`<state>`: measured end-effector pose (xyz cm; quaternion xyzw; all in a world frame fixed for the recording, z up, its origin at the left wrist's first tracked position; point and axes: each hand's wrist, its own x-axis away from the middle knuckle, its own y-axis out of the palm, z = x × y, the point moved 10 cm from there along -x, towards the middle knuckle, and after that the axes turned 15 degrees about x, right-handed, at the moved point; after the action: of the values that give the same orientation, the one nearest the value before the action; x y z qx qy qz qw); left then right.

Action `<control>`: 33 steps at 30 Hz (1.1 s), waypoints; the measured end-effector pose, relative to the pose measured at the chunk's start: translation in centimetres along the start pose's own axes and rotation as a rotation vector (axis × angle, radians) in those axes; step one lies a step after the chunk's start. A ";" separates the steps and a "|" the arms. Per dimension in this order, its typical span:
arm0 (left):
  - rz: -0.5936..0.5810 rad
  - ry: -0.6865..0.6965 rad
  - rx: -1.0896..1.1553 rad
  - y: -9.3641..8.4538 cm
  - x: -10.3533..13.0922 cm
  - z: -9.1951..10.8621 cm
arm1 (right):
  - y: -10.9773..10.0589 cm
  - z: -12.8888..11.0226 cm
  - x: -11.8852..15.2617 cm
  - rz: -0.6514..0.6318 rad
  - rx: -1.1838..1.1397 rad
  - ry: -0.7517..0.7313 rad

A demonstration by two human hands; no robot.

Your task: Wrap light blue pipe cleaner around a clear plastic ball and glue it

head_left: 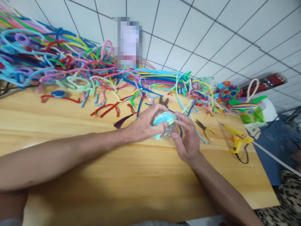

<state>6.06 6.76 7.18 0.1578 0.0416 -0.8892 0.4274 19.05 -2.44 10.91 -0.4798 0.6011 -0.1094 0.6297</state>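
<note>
Between my two hands, just above the wooden table, is a clear plastic ball (169,129) partly wrapped in blue and pale green pipe cleaner (164,118). My left hand (148,122) grips the ball from the left, its thumb pressed across the front over the wrapped strands. On the right side, my right hand (188,135) holds the ball's edge and the end of the wrapping between its curved fingers and thumb. The ball's underside and back are hidden from me. Behind the hands lie loose pipe cleaners (141,106) and a dark purple tassel (123,121).
Pliers (205,130) with yellow handles and a yellow glue gun (237,138) with a cord lie to the right. A big tangle of coloured pipe cleaners (77,67) runs along the tiled wall (178,34). Decorated colourful balls (230,93) stand at the back right of the table (117,182).
</note>
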 end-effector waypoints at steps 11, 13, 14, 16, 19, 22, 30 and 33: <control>-0.018 0.090 -0.105 0.2 0.2 0.2 | -0.6 -0.1 -0.3 0.016 0.066 0.034; -0.018 0.098 -0.123 0.1 0.3 0.1 | -0.5 -0.3 -0.3 -0.005 0.087 0.019; -0.019 0.098 -0.129 0.1 0.3 0.1 | -0.5 -0.4 -0.2 -0.010 0.095 0.013; -0.021 0.101 -0.133 0.1 0.4 0.0 | -0.4 -0.5 -0.2 -0.017 0.105 0.003; -0.030 0.105 -0.130 0.1 0.4 -0.2 | -0.2 -0.6 -0.1 -0.018 0.109 -0.017; -0.042 0.125 -0.136 0.0 0.4 -0.3 | -0.1 -0.8 0.0 -0.007 0.113 -0.040; -0.087 0.171 -0.153 0.4 0.4 0.0 | 0.2 -0.7 0.1 -0.003 0.112 -0.015; -0.106 0.187 -0.154 0.7 0.5 0.2 | 0.2 -0.8 0.2 0.013 0.117 0.003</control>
<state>6.29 5.87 7.28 0.2043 0.1578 -0.8860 0.3851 18.35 -2.83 10.81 -0.4380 0.5979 -0.1410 0.6563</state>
